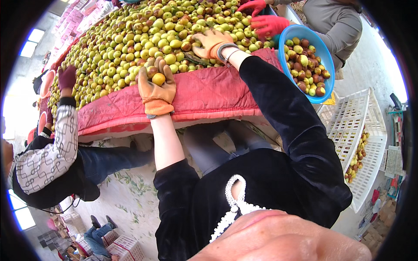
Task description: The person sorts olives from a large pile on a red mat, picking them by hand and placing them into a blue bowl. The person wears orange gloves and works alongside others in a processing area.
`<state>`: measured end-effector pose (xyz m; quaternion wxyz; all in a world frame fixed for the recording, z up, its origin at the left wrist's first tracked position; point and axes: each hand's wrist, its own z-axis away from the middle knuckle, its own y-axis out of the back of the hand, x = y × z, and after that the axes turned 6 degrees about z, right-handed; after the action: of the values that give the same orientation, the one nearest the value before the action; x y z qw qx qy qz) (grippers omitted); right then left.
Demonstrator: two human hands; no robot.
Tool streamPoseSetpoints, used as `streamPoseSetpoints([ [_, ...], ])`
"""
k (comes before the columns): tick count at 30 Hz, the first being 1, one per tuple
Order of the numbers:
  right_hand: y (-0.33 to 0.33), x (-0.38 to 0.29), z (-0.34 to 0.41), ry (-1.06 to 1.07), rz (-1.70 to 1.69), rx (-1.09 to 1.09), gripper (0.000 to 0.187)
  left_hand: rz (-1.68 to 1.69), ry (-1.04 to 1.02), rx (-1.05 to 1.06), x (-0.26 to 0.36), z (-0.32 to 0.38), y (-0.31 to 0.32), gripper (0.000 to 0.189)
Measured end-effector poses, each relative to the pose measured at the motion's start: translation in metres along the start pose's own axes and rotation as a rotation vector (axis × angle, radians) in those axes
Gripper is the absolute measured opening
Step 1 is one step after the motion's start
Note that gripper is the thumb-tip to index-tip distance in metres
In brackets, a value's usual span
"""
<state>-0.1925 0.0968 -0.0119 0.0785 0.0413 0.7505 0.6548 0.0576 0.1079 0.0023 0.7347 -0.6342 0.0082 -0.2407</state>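
A broad heap of green and reddish-brown jujubes lies on a table edged with red quilted cloth. My left hand, in an orange-palmed work glove, is turned palm up at the near edge of the heap. In its cupped fingers rest a yellow-orange jujube and a browner one. Farther right, my right hand, gloved alike, lies palm down on the heap with its fingers spread over the fruit. What is under its palm is hidden. A long dark leaf lies just below it.
A blue basin of mostly brown jujubes stands right of my right arm. Below it are white plastic crates, one holding jujubes. A co-worker's red gloves reach in at the upper right; another's dark red glove is at the left.
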Motion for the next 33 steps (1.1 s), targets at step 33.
streamPoseSetpoints([
  [33,0.007,-0.021,0.021,0.327,-0.122,-0.112,0.048,-0.011,0.042,-0.043,-0.002,-0.004,0.002,0.038],
])
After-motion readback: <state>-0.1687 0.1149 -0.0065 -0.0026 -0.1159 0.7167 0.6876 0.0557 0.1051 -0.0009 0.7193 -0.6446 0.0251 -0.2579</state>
